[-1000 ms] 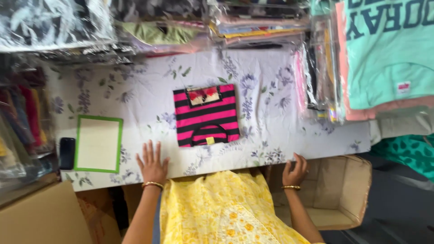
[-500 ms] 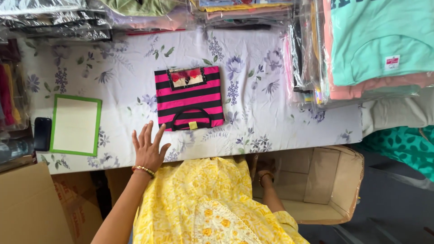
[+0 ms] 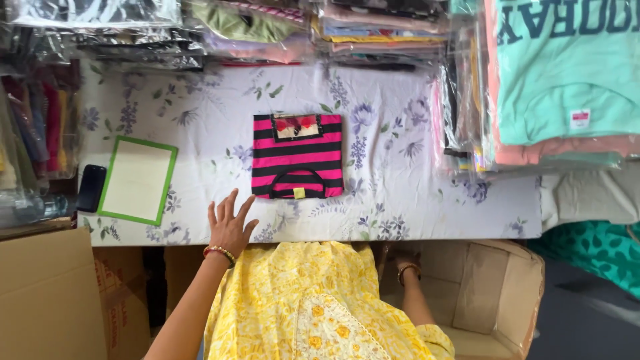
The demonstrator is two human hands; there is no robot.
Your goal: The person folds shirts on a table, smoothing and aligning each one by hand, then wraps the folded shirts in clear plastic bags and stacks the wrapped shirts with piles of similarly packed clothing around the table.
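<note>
A folded pink-and-black striped garment (image 3: pixel 297 156) lies in the middle of a table covered with a white floral cloth (image 3: pixel 393 200). My left hand (image 3: pixel 228 224) rests flat on the table's near edge, fingers spread, just below and left of the garment, holding nothing. A red and gold bangle circles that wrist. My right hand (image 3: pixel 399 257) is down below the table edge, over an open cardboard box (image 3: pixel 497 293); its fingers are mostly hidden. I wear a yellow floral dress (image 3: pixel 300 300).
A green-framed white board (image 3: pixel 137 180) and a black phone (image 3: pixel 91 188) lie at the table's left. Stacks of bagged clothes (image 3: pixel 267 27) line the far side, with a mint shirt pile (image 3: pixel 560 73) at right. Another cardboard box (image 3: pixel 47 293) stands at lower left.
My right hand has dropped from the table edge down toward the open box. My left hand has lifted its palm slightly and stays at the edge. The view has shifted.
</note>
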